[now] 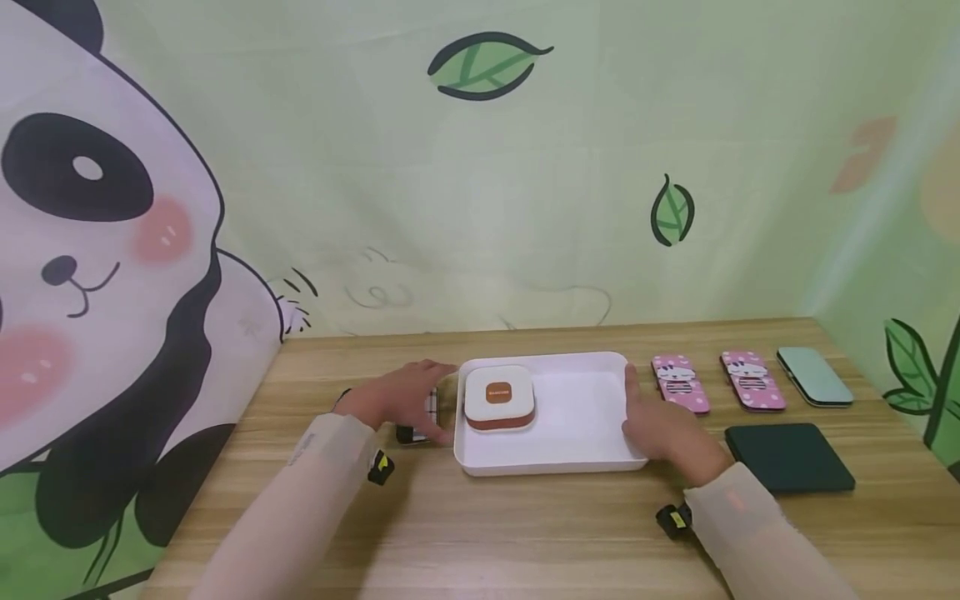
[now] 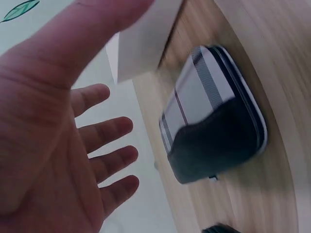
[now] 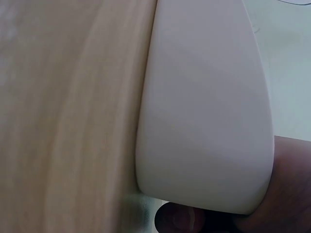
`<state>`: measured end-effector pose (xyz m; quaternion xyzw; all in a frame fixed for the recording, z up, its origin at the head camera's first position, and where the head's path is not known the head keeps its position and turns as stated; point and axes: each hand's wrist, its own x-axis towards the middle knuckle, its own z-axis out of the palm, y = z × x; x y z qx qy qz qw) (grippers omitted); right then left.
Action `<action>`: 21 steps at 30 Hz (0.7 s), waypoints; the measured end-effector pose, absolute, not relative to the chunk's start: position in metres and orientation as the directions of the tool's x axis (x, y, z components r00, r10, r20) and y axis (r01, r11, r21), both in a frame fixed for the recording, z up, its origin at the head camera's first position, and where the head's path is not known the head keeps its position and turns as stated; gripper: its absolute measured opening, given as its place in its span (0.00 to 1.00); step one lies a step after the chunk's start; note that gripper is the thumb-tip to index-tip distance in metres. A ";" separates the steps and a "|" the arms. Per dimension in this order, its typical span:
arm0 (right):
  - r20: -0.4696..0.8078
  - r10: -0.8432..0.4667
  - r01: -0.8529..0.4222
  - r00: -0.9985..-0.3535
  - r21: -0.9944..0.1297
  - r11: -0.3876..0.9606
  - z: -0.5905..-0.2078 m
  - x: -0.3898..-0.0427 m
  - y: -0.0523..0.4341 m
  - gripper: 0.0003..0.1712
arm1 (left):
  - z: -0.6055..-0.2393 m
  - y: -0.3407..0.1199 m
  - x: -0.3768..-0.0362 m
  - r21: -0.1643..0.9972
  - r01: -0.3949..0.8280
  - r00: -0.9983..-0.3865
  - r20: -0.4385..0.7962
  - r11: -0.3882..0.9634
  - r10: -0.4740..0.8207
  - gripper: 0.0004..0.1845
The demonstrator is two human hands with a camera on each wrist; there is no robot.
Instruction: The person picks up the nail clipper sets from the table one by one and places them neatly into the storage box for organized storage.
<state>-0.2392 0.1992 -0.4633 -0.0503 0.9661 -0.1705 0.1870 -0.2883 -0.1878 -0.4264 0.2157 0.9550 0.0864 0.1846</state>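
Observation:
A white tray (image 1: 577,454) lies in the middle of the wooden table, and a square white box with a brown base (image 1: 500,397) sits in its left end. My right hand (image 1: 654,427) grips the tray's right wall, thumb over the rim; the right wrist view shows that wall (image 3: 204,107) with my right hand (image 3: 291,194) curled round it. My left hand (image 1: 408,398) hovers flat and open just left of the tray. Under it lies a plaid case (image 1: 423,419). In the left wrist view my left hand (image 2: 97,145) has spread fingers, apart from the plaid case (image 2: 209,121) and the tray corner (image 2: 146,43).
Right of the tray lie two pink cat cases (image 1: 678,383) (image 1: 752,381), a mint case (image 1: 813,377) and a dark green case (image 1: 789,457). A panda-and-leaf backdrop closes the table's far and left sides. Bare wood runs along the front edge.

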 end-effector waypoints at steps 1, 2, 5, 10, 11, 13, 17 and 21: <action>-0.343 -0.161 -0.035 -0.925 -0.346 0.938 -0.463 -0.239 0.199 0.49 | -0.426 -0.190 -0.288 0.238 0.372 -0.842 -0.321 0.897 0.434 0.63; -0.342 -0.161 -0.036 -0.926 -0.344 0.938 -0.463 -0.239 0.199 0.49 | -0.426 -0.192 -0.287 0.239 0.360 -0.844 -0.329 0.902 0.424 0.63; -0.341 -0.162 -0.037 -0.926 -0.347 0.937 -0.463 -0.239 0.199 0.49 | -0.427 -0.197 -0.285 0.215 0.313 -0.854 -0.363 0.925 0.374 0.62; -0.351 -0.158 -0.026 -0.923 -0.351 0.936 -0.462 -0.237 0.199 0.49 | -0.433 -0.205 -0.283 0.180 0.289 -0.851 -0.402 0.940 0.339 0.63; -0.351 -0.158 -0.027 -0.923 -0.350 0.936 -0.462 -0.237 0.199 0.49 | -0.435 -0.207 -0.283 0.180 0.287 -0.849 -0.407 0.941 0.337 0.63; -0.351 -0.159 -0.031 -0.923 -0.342 0.939 -0.463 -0.237 0.199 0.49 | -0.437 -0.209 -0.282 0.187 0.282 -0.848 -0.410 0.941 0.336 0.63; -0.342 -0.163 -0.043 -0.926 -0.334 0.942 -0.462 -0.237 0.198 0.49 | -0.439 -0.212 -0.282 0.189 0.280 -0.852 -0.403 0.941 0.334 0.63; -0.339 -0.165 -0.044 -0.926 -0.337 0.941 -0.460 -0.237 0.198 0.49 | -0.441 -0.213 -0.284 0.181 0.274 -0.856 -0.403 0.945 0.325 0.61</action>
